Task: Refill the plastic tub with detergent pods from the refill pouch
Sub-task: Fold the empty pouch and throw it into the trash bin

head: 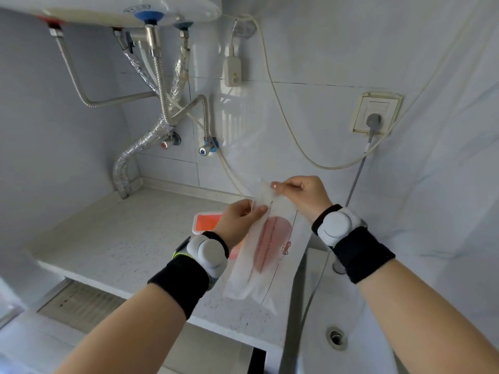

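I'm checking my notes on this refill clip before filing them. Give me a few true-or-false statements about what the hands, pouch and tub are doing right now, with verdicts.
1. Both hands pinch the top of the pouch. True: the left hand and the right hand each hold its upper edge.
2. The pouch lies flat on the counter. False: it is held up in the air.
3. The tub sits on the counter behind the left hand. True.
4. The right hand holds a pod. False: it pinches only the pouch.
5. A sink is at the right of the counter. True.
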Demonstrator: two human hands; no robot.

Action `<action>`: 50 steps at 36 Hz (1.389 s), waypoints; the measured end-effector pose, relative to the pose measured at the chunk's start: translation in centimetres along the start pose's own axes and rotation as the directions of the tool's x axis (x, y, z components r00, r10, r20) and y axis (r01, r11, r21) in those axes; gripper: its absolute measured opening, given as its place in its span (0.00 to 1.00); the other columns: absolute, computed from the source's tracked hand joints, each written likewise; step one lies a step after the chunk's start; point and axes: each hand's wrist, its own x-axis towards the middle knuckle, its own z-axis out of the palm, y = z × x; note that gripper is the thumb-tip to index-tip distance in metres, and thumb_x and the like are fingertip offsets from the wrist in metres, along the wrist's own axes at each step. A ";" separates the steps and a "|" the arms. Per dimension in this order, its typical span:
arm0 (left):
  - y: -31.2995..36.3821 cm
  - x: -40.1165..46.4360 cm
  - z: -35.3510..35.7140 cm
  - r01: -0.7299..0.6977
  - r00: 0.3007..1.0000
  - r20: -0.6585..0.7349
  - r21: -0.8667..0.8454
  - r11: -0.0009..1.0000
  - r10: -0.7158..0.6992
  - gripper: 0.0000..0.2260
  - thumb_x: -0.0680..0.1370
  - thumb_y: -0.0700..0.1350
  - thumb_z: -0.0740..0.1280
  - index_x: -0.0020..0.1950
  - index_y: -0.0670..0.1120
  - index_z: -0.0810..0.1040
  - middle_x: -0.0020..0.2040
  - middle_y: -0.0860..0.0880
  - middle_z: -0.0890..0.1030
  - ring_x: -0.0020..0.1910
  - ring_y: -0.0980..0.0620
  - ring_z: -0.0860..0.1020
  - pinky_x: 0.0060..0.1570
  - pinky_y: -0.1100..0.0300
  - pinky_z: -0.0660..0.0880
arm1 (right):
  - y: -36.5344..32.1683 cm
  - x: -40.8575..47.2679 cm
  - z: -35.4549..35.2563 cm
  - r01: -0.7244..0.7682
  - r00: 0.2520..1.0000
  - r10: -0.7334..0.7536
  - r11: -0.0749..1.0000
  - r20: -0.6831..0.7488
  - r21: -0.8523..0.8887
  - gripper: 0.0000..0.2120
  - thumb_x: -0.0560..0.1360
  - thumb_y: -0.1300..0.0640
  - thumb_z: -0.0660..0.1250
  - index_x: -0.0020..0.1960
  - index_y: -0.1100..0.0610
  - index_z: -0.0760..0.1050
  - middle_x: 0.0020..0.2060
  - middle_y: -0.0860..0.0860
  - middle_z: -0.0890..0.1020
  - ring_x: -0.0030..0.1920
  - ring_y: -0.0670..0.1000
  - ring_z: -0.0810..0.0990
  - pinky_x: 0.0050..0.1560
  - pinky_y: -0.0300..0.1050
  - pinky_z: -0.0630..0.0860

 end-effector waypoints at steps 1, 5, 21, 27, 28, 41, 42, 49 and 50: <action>0.0 0.1 -0.2 0.003 1.000 -0.025 -0.017 1.000 -0.003 0.08 0.77 0.48 0.67 0.40 0.46 0.77 0.37 0.50 0.80 0.36 0.53 0.78 0.41 0.61 0.75 | 0.2 0.0 0.0 -0.016 0.999 0.017 0.999 -0.033 0.030 0.09 0.68 0.54 0.74 0.40 0.60 0.82 0.34 0.58 0.79 0.36 0.51 0.75 0.42 0.43 0.72; 0.1 0.4 -1.0 -0.009 0.986 -0.163 -0.179 0.984 -0.021 0.10 0.77 0.48 0.66 0.40 0.45 0.72 0.36 0.47 0.77 0.36 0.49 0.76 0.42 0.54 0.74 | 1.0 -1.0 0.7 -0.196 0.978 0.205 0.966 -0.037 0.169 0.24 0.67 0.52 0.76 0.60 0.49 0.71 0.46 0.51 0.79 0.47 0.50 0.80 0.53 0.48 0.77; 0.1 -0.6 -1.9 0.073 0.958 -0.268 -0.130 0.989 -0.106 0.13 0.76 0.53 0.65 0.48 0.43 0.74 0.40 0.46 0.78 0.37 0.49 0.76 0.40 0.57 0.75 | 3.3 -5.8 5.9 -0.254 0.959 0.282 0.909 -0.039 0.331 0.06 0.73 0.60 0.69 0.50 0.59 0.80 0.45 0.55 0.84 0.40 0.44 0.84 0.42 0.36 0.80; -2.5 -2.6 -1.4 0.069 0.985 -0.163 0.035 0.997 -0.063 0.11 0.78 0.52 0.63 0.48 0.45 0.76 0.46 0.43 0.83 0.45 0.44 0.82 0.49 0.48 0.80 | 3.3 -5.8 6.4 -0.191 0.959 0.203 0.979 -0.196 0.078 0.11 0.76 0.51 0.65 0.53 0.55 0.80 0.42 0.47 0.83 0.44 0.48 0.82 0.47 0.38 0.78; -2.6 -2.7 -1.7 0.051 0.981 -0.190 0.039 0.998 -0.043 0.11 0.78 0.52 0.64 0.44 0.44 0.75 0.41 0.44 0.82 0.40 0.46 0.81 0.43 0.52 0.80 | 3.4 -6.1 6.5 -0.203 0.960 0.206 0.978 -0.190 0.040 0.11 0.76 0.49 0.64 0.53 0.54 0.80 0.42 0.47 0.83 0.45 0.48 0.82 0.47 0.39 0.79; -4.9 -5.4 -2.9 -0.012 1.000 0.000 0.027 1.000 0.012 0.05 0.78 0.40 0.64 0.51 0.43 0.69 0.42 0.46 0.80 0.35 0.51 0.77 0.32 0.63 0.76 | 2.5 -11.6 4.3 -0.464 0.854 0.472 0.881 -0.220 0.087 0.25 0.77 0.41 0.59 0.54 0.64 0.77 0.55 0.61 0.79 0.58 0.61 0.77 0.63 0.52 0.71; -5.0 -5.9 -2.8 -0.009 1.000 0.022 0.003 1.000 0.009 0.09 0.78 0.39 0.65 0.55 0.44 0.68 0.45 0.45 0.81 0.36 0.50 0.78 0.34 0.60 0.77 | 2.6 -11.9 3.8 -0.461 0.857 0.472 0.881 -0.206 0.102 0.24 0.75 0.40 0.61 0.55 0.60 0.78 0.58 0.60 0.79 0.61 0.60 0.76 0.67 0.55 0.68; -5.0 -7.4 -1.9 -0.071 0.983 0.176 0.066 0.995 0.059 0.38 0.74 0.37 0.70 0.75 0.60 0.53 0.60 0.46 0.75 0.38 0.49 0.78 0.41 0.55 0.80 | 2.4 -14.1 1.0 -0.441 0.893 0.447 0.893 -0.061 0.093 0.06 0.77 0.56 0.65 0.47 0.52 0.81 0.43 0.48 0.84 0.47 0.51 0.81 0.51 0.44 0.75; -4.9 -7.6 -1.6 -0.081 0.980 0.188 0.103 0.991 0.061 0.35 0.73 0.38 0.70 0.74 0.58 0.59 0.62 0.45 0.74 0.38 0.49 0.77 0.41 0.56 0.80 | 2.1 -14.5 0.6 -0.454 0.887 0.460 0.885 -0.039 0.098 0.06 0.76 0.56 0.65 0.46 0.51 0.81 0.43 0.48 0.84 0.48 0.51 0.80 0.53 0.45 0.73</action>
